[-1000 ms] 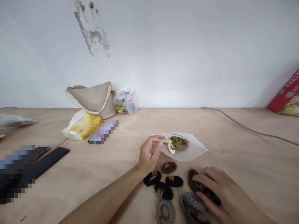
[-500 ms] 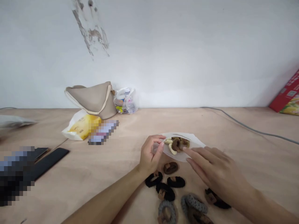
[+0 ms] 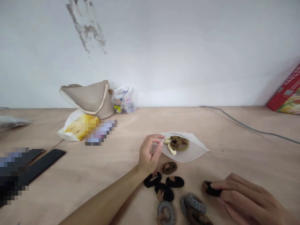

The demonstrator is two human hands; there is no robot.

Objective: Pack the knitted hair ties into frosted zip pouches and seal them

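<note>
My left hand (image 3: 150, 153) pinches the near left edge of a translucent white pouch (image 3: 194, 151) and holds its mouth open. Inside the pouch lie cream, olive and brown hair ties (image 3: 176, 143). My right hand (image 3: 243, 200) rests low at the right, its fingertips closed on a black hair tie (image 3: 209, 188) on the wooden table (image 3: 234, 147). Between my hands several more ties lie loose: a brown hair tie (image 3: 169, 167), black hair ties (image 3: 164, 184) and grey hair ties (image 3: 180, 208).
A beige bag (image 3: 90, 98), a yellow and white packet (image 3: 75, 128) and a clear plastic bag (image 3: 123, 100) stand at the back left by the wall. Black flat items (image 3: 44, 159) lie at the left. A grey cable (image 3: 246, 126) runs across the right; a red box (image 3: 287, 95) leans far right.
My right hand dropped a brown tie into the pouch, then drew back to the near right and closed on a black tie. My left hand kept hold of the pouch.
</note>
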